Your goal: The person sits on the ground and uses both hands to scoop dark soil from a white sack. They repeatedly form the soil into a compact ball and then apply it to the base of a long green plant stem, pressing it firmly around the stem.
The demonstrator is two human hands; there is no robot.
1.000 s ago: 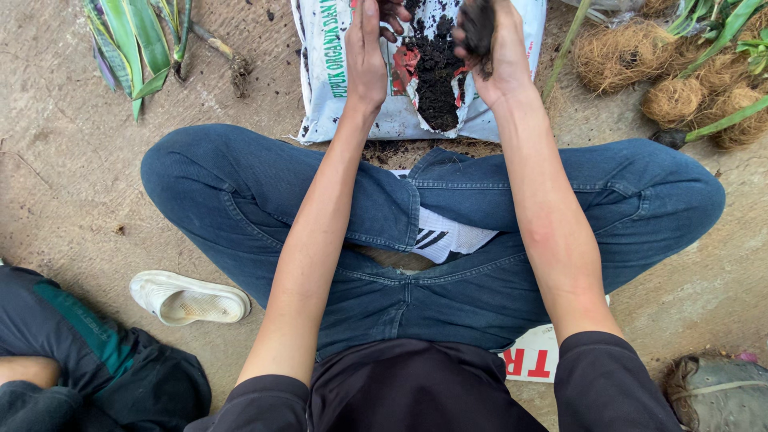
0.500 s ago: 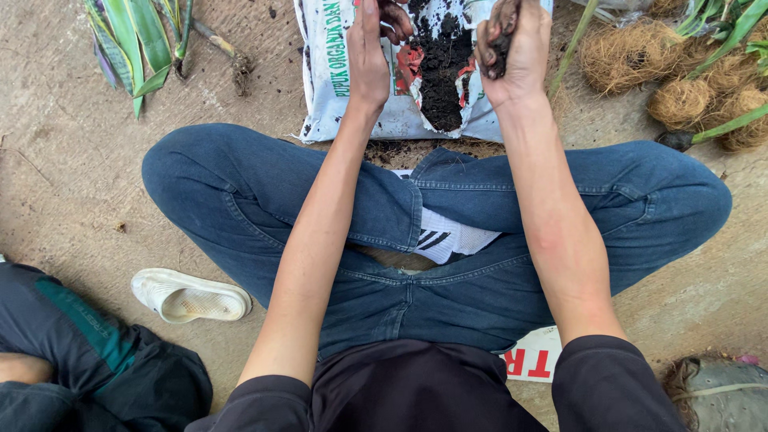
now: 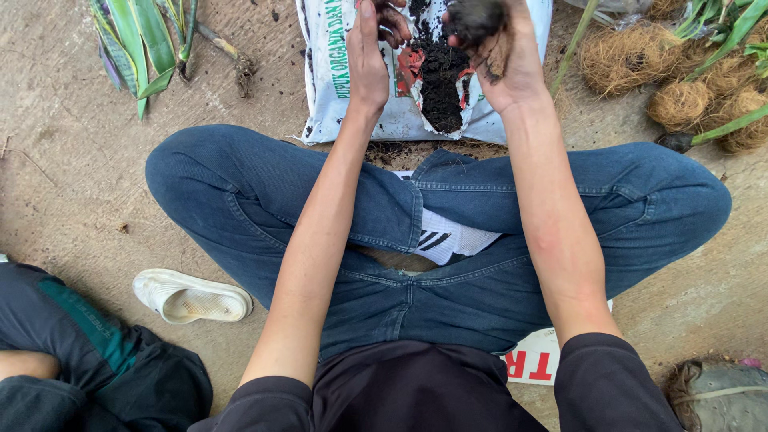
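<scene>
- Person sits cross-legged on the bare ground, blue jeans (image 3: pixel 264 192), dark top; both arms stretched fwd to a white soil bag (image 3: pixel 328 72) lying just past the knees
- Right hand (image 3: pixel 504 60) raised over the bag's right side; fingers curled round a clump of dark soil (image 3: pixel 478 16), cupping it; crumbs stuck to the palm
- Left hand (image 3: pixel 370 48) on the bag's upper-left part, near the torn opening; fingertips bent down at the top edge of view; can't tell if it pinches the bag or just presses on it
- Bag mouth open in the middle; loose dark soil (image 3: pixel 440 80) heaped inside, betw. the two hands; a few crumbs spilled on the ground by the bag's lower edge
- White sock w/ dark stripes (image 3: pixel 448 238) shows where the legs cross
- Upper left: cut plant w/ long green leaves (image 3: pixel 136 40) lying on the ground, roots toward the bag, well apart from the hands
- Upper right: several brown fibrous root balls (image 3: pixel 680 100) w/ green stems, just beside the bag's right edge
- Lower left: white slipper (image 3: pixel 192 298) near the left thigh; another person's leg in dark trousers (image 3: pixel 88 352) at the corner
- Lower right: white sheet w/ red print (image 3: pixel 532 364) under the right thigh; grey object (image 3: pixel 720 396) at the corner, too cut off to tell
</scene>
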